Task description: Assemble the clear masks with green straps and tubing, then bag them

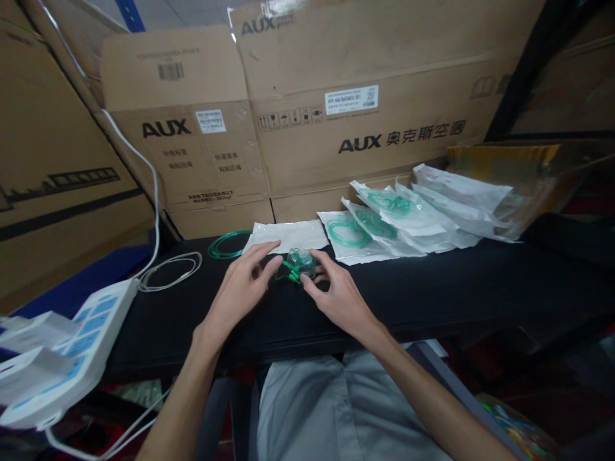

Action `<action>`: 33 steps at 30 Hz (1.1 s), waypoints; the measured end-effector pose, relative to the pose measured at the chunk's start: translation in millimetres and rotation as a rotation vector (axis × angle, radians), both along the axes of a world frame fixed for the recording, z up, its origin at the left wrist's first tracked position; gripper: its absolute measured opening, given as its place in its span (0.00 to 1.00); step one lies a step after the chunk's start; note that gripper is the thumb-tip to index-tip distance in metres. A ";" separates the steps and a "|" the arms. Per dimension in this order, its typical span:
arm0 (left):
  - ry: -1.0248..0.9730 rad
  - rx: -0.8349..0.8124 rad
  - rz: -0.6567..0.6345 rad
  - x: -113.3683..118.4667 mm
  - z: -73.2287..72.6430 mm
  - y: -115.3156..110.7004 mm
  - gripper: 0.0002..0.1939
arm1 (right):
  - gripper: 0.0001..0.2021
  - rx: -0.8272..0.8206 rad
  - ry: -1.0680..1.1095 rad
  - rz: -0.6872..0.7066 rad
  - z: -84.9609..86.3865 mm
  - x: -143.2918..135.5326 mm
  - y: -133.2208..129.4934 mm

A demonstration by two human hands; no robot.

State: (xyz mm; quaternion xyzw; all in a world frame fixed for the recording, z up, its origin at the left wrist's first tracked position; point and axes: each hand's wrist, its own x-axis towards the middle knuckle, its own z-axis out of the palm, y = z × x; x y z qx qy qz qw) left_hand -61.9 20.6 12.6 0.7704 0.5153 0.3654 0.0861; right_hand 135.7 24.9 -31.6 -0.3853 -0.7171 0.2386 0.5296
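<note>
A small clear-green oxygen mask (302, 261) with a bright green strap (291, 273) is on the black table, between my hands. My right hand (336, 291) has its thumb and fingers around the mask's right side. My left hand (245, 282) is at the mask's left, fingers curved and apart, its thumb tip close to the strap; whether it touches I cannot tell. Behind the hands lies a flat white pouch (288, 235), and left of that a coil of green tubing (225, 244).
Several clear-fronted white pouches (408, 218) with green items overlap at the back right. Cardboard boxes (307, 147) stand along the back. At the left are a white power strip (91, 339) with plugged-in adapters and a pale coiled cable (175, 272). The black table (432, 294) ends close to my lap.
</note>
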 end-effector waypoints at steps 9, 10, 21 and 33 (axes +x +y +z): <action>0.022 -0.052 -0.150 11.1 -9.5 -0.9 0.21 | 0.29 -0.069 0.019 0.039 4.4 -0.8 -2.6; 0.029 -0.041 -0.168 13.2 -8.9 -2.6 0.20 | 0.28 -0.078 0.010 0.021 4.0 -0.9 -1.9; 0.357 -0.188 0.389 -32.0 -0.8 24.1 0.20 | 0.08 -0.064 0.003 -0.071 -7.2 -4.0 7.1; 0.650 -0.381 0.548 -76.1 -5.6 36.7 0.21 | 0.08 -0.063 -0.015 0.081 -2.2 -0.7 -1.7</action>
